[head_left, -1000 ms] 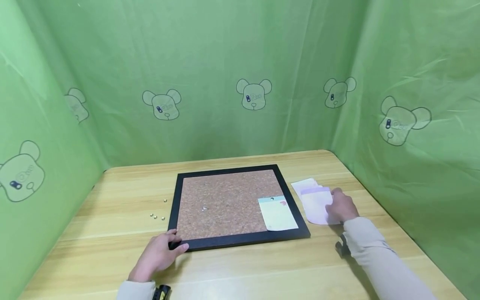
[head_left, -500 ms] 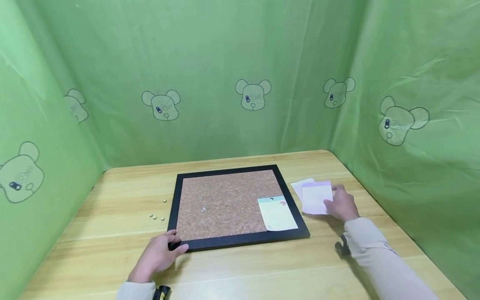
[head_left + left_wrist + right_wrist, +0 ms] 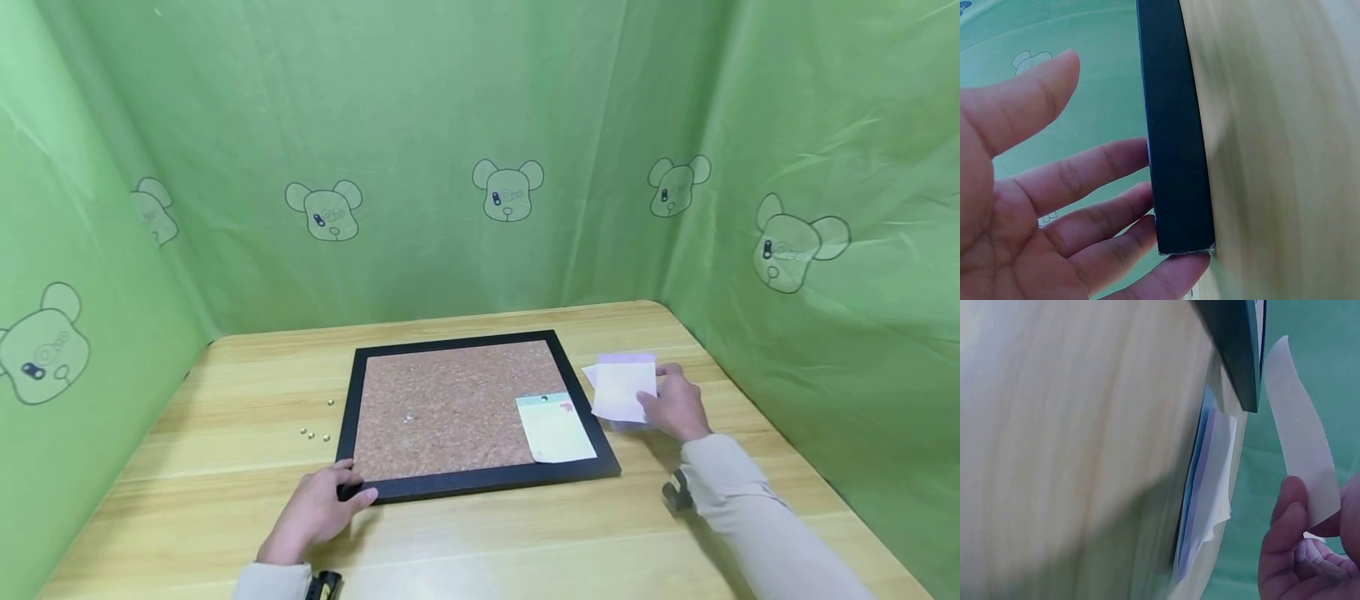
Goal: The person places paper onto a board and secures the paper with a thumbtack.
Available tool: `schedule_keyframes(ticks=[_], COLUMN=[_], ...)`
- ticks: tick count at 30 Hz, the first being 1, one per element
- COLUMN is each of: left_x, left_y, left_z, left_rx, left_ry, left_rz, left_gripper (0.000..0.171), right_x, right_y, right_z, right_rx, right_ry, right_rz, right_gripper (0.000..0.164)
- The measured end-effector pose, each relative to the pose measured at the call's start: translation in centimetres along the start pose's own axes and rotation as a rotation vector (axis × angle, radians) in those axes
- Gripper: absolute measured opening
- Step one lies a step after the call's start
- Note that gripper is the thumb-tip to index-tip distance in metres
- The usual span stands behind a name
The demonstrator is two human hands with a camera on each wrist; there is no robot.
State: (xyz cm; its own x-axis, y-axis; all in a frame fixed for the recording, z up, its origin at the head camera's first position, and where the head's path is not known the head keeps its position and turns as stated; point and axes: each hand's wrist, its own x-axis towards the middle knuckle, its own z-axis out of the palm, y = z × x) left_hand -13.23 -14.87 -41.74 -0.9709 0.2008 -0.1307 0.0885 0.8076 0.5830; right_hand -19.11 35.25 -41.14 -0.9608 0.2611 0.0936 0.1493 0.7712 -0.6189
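Note:
My right hand [image 3: 676, 406] pinches a pale lilac sheet of note paper [image 3: 625, 392] by its right edge, between thumb and fingers. In the right wrist view the raised note paper [image 3: 1300, 428] stands apart from a small pile of papers [image 3: 1211, 478] on the table. A black-framed cork board [image 3: 450, 408] lies flat in the middle. At its near left corner my left hand [image 3: 318, 504] rests with fingers spread. Straight fingertips touch the black frame [image 3: 1175, 137] in the left wrist view. A cream note [image 3: 557, 429] with a blue top strip is pinned on the board's right side.
Several small shiny pins [image 3: 311, 435] lie on the wooden table [image 3: 480, 550] left of the board. A clear bit [image 3: 409, 416] sits on the cork. Green curtains [image 3: 420, 258] enclose the table at the back and sides.
My right hand has lifted the note paper off the pile and moved it slightly up and left. The left hand and the board have not moved.

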Motion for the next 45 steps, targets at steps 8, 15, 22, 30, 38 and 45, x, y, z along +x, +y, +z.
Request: schedule_keyframes(ticks=[8,15,22,30,38,45], left_x=[0.0,-0.1,-0.2,0.0,-0.1,-0.1], left_y=[0.0,0.0,-0.2,0.0,0.1,0.2], left_z=[0.0,-0.1,0.1,0.0,0.0,-0.1], left_rx=[-0.007,-0.011,-0.007,-0.011,-0.015,-0.015], left_ry=[-0.004,-0.002,-0.005,-0.004,-0.002,-0.004], left_rz=[-0.003,-0.01,-0.034,-0.023,-0.027,-0.028], left_gripper=[0.045,0.044,0.044,0.044,0.044,0.045], right_x=[0.1,-0.1,-0.2,0.0,0.0,-0.1], right_y=[-0.7,-1.7,-2.5,-3.8,-4.9,-5.5], right_z=[0.6,1.1,2.1,2.5,3.2,3.7], right_rx=[0.006,0.014,0.033,0.041,0.022,0.017], right_ry=[-0.004,-0.049,-0.094,-0.118,-0.113,-0.11], right_rz=[-0.009,-0.017,0.005,0.018,-0.008,-0.034], right_gripper=[0.053,0.051,0.048,0.049,0.047,0.046])
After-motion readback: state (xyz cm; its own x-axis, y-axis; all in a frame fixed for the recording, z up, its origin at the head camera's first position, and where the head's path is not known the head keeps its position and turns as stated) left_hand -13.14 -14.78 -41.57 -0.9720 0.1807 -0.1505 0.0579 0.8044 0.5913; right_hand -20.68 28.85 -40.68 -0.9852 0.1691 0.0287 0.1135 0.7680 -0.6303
